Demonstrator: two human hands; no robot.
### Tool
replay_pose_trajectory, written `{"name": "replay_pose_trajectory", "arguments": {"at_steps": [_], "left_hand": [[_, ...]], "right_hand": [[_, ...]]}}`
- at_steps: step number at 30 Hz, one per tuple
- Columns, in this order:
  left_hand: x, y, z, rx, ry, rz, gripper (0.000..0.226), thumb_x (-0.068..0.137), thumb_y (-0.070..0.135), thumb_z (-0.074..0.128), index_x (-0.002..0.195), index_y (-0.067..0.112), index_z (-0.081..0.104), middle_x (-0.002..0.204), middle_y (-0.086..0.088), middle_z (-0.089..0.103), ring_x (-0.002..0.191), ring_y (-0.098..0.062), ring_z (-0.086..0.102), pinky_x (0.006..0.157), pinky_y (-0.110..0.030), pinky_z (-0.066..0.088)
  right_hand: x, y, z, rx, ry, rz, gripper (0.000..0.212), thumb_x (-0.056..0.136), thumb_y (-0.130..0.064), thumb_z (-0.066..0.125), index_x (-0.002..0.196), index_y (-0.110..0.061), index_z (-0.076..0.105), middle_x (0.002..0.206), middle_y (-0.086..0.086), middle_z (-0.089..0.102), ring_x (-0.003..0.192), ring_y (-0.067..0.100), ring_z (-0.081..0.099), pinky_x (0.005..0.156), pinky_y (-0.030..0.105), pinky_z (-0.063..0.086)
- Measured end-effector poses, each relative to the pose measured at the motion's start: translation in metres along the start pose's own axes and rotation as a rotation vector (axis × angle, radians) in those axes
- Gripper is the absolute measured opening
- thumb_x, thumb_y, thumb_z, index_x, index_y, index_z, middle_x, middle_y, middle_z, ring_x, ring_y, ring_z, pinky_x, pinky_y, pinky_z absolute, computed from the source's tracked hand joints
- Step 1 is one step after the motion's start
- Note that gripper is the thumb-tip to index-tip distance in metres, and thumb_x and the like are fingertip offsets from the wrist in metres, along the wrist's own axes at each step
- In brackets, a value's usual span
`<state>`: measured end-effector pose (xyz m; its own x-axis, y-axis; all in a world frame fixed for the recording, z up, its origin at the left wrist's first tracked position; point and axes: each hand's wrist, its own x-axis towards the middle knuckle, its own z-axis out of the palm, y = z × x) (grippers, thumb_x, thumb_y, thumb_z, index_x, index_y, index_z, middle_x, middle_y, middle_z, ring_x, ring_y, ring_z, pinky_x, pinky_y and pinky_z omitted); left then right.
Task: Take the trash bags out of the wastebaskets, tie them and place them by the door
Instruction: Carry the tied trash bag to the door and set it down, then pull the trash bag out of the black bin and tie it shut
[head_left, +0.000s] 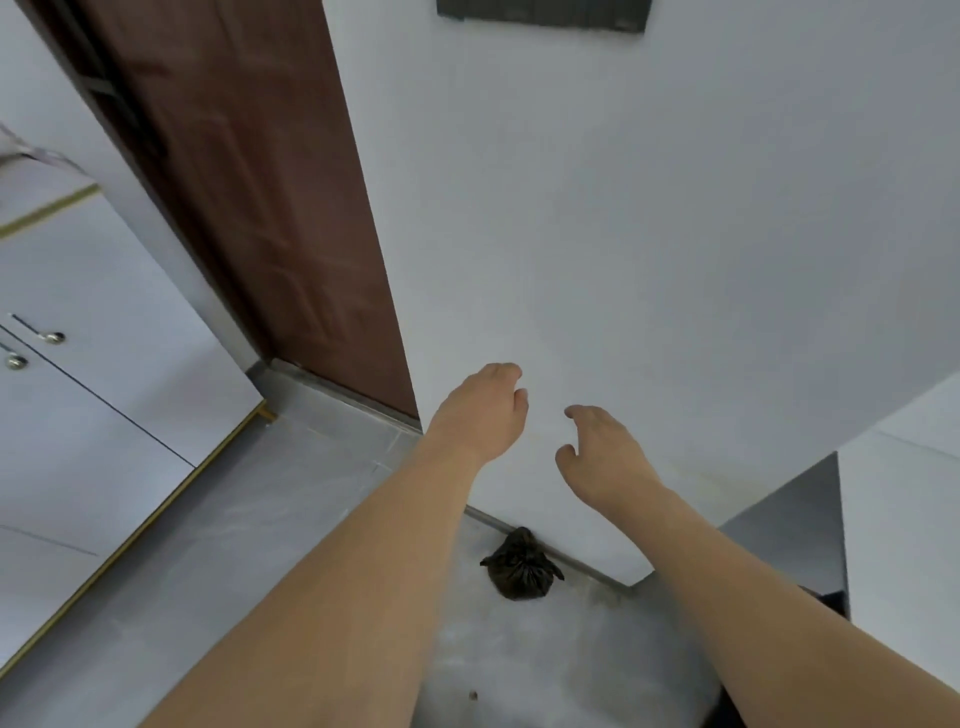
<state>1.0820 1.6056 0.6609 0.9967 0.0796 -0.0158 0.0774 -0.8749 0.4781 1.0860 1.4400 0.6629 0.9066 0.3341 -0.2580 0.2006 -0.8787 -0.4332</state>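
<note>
- The small, dark, knotted plastic trash bag (521, 566) sat on the grey tiled floor (260, 519), touching the white wall (623, 260), right of the brown wooden door (249, 182).
- The left hand (480, 410) and right hand (605, 457) hung above it, fingers loosely curled, holding nothing.

We see the tied trash bag (521, 566) on the floor (291, 499), touching the foot of the wall (649, 260). The door (249, 197) stands left of that wall, the cabinet (88, 364) farther left. Our left hand (480, 415) and right hand (605, 457) hang above the bag (neither touching it).
</note>
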Motion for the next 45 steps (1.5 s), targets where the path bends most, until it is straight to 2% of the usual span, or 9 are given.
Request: {"name": "replay_pose_trajectory", "arguments": {"at_steps": [4,8,14,19,23,27,36,45], "left_hand": [[-0.020,0.013,-0.042,0.080,0.028,0.004,0.044,0.103,0.029,0.036,0.143,0.012,0.041,0.146,-0.006,0.045,0.127,-0.025,0.048,0.101,-0.038,0.041],[-0.042,-0.001,-0.082,0.086,0.092,-0.084,0.044,0.102,0.030,0.037,0.141,0.013,0.041,0.144,-0.006,0.047,0.125,-0.026,0.050,0.100,-0.040,0.043],[-0.113,-0.052,-0.157,0.076,0.280,-0.352,0.042,0.102,0.030,0.039,0.139,0.011,0.044,0.143,-0.006,0.048,0.127,-0.027,0.049,0.103,-0.040,0.041],[-0.210,-0.104,-0.209,0.130,0.443,-0.629,0.040,0.101,0.029,0.037,0.134,0.008,0.047,0.137,-0.012,0.050,0.123,-0.032,0.050,0.100,-0.040,0.042],[-0.297,-0.126,-0.234,0.136,0.563,-0.850,0.040,0.102,0.028,0.036,0.133,0.005,0.047,0.137,-0.013,0.050,0.122,-0.032,0.050,0.098,-0.039,0.041],[-0.359,-0.134,-0.251,0.140,0.608,-0.981,0.042,0.103,0.029,0.033,0.138,0.007,0.043,0.140,-0.012,0.047,0.123,-0.030,0.049,0.097,-0.037,0.040],[-0.407,-0.151,-0.250,0.130,0.637,-0.994,0.043,0.103,0.028,0.033,0.139,0.007,0.043,0.140,-0.012,0.048,0.122,-0.030,0.050,0.097,-0.036,0.040],[-0.401,-0.194,-0.216,0.051,0.599,-1.021,0.042,0.104,0.028,0.033,0.139,0.007,0.043,0.140,-0.012,0.047,0.123,-0.030,0.048,0.096,-0.035,0.039]], "right_hand": [[-0.017,-0.031,-0.022,0.009,0.019,-0.046,0.057,0.095,-0.017,0.043,0.149,-0.008,0.029,0.154,0.008,0.033,0.141,0.023,0.032,0.113,0.031,0.027],[-0.018,-0.067,-0.035,-0.007,0.025,-0.123,0.056,0.094,-0.017,0.043,0.148,-0.008,0.031,0.152,0.008,0.036,0.138,0.025,0.036,0.109,0.032,0.031],[-0.022,-0.158,-0.034,-0.027,0.008,-0.351,0.056,0.093,-0.016,0.047,0.147,-0.009,0.035,0.150,0.010,0.040,0.136,0.027,0.040,0.108,0.034,0.033],[-0.051,-0.255,-0.010,-0.020,-0.091,-0.645,0.056,0.092,-0.019,0.049,0.146,-0.009,0.037,0.150,0.012,0.039,0.134,0.029,0.042,0.109,0.035,0.034],[-0.094,-0.324,0.020,-0.059,-0.183,-0.888,0.048,0.089,-0.017,0.048,0.137,-0.010,0.047,0.142,0.014,0.047,0.125,0.029,0.049,0.104,0.037,0.041],[-0.138,-0.366,0.046,-0.096,-0.239,-1.048,0.053,0.091,-0.014,0.046,0.143,-0.006,0.039,0.146,0.012,0.042,0.133,0.027,0.041,0.108,0.033,0.033],[-0.169,-0.390,0.072,-0.134,-0.277,-1.094,0.055,0.093,-0.016,0.044,0.147,-0.009,0.035,0.151,0.008,0.037,0.136,0.025,0.038,0.107,0.032,0.032],[-0.136,-0.382,0.123,-0.080,-0.367,-0.987,0.053,0.096,-0.019,0.041,0.148,-0.010,0.034,0.152,0.008,0.036,0.135,0.024,0.039,0.108,0.032,0.034]]}}
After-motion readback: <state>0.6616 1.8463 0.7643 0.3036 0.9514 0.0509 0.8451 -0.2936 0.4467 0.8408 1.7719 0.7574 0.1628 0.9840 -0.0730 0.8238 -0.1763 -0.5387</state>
